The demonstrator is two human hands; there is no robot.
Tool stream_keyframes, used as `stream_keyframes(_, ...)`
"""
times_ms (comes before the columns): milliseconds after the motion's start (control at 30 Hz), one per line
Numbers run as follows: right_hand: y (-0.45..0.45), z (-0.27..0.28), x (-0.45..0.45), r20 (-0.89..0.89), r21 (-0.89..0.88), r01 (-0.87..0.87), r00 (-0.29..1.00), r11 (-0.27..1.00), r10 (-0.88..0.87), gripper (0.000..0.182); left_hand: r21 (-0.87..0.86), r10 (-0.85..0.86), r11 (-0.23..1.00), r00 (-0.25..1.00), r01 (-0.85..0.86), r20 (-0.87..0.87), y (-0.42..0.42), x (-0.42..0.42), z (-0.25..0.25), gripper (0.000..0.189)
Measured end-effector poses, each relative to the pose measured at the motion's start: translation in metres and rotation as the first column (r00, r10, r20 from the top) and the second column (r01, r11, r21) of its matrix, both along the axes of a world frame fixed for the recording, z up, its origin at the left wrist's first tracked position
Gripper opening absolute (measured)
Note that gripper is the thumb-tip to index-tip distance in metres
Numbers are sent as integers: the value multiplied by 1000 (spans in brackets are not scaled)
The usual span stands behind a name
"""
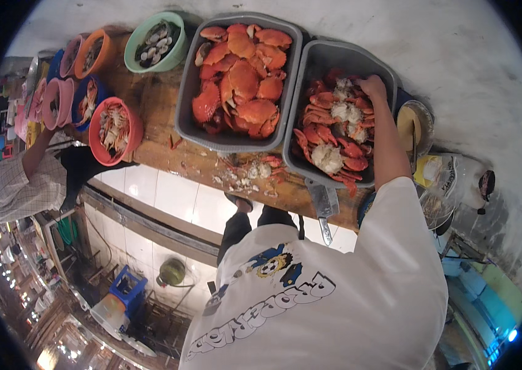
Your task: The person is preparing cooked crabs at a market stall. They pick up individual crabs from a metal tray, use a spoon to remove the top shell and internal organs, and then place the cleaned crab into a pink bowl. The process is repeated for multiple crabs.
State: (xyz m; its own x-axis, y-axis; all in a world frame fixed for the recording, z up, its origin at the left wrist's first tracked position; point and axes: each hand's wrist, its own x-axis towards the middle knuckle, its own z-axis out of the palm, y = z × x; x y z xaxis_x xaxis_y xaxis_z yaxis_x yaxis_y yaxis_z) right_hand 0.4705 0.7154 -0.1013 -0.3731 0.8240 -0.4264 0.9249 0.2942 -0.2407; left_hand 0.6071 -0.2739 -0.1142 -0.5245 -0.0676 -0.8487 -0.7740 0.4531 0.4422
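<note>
My right hand reaches into the right-hand grey tub, at its far right side. Its fingers are down among halved red crabs with pale flesh showing; whether they grip a piece is hidden. Beside it stands a second grey tub, heaped with orange-red crab shells. On the wooden table in front of the tubs lie white scraps and a crab piece. A cleaver rests near the front edge, its handle jutting past it. My left hand is out of view.
A green bowl of clams, an orange bowl and a red bowl of crab pieces stand leftward. Another person is at the far left. A pot and a plastic bag sit at right, by the wall.
</note>
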Motion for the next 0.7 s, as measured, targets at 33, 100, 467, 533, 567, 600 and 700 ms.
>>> stream_keyframes(33,2,-3,2,-22,24,-6,1000,1000,6,59,3,14,1000,1000,-14,2,3,-1,-1,45)
stream_keyframes(100,1,-8,5,-196,127,5,980,992,20,63,12,47,999,999,-47,9,9,-1,0,45)
stream_keyframes(467,-53,34,-24,-270,235,-66,954,970,130,61,74,164,984,986,-165,13,7,-12,17,46)
stream_keyframes(533,-82,81,-19,-349,368,-72,913,927,209,52,88,169,982,986,-170,12,10,-7,8,46)
stream_keyframes(567,-92,101,-15,-401,428,-75,877,901,263,46,96,172,980,985,-172,12,8,-2,4,46)
stream_keyframes(600,-98,118,-9,-359,502,-72,889,862,283,44,119,187,974,982,-190,38,-5,4,-7,44)
stream_keyframes(700,-102,148,16,-427,565,34,867,824,257,44,309,19,951,1000,-25,23,-58,24,-40,43)
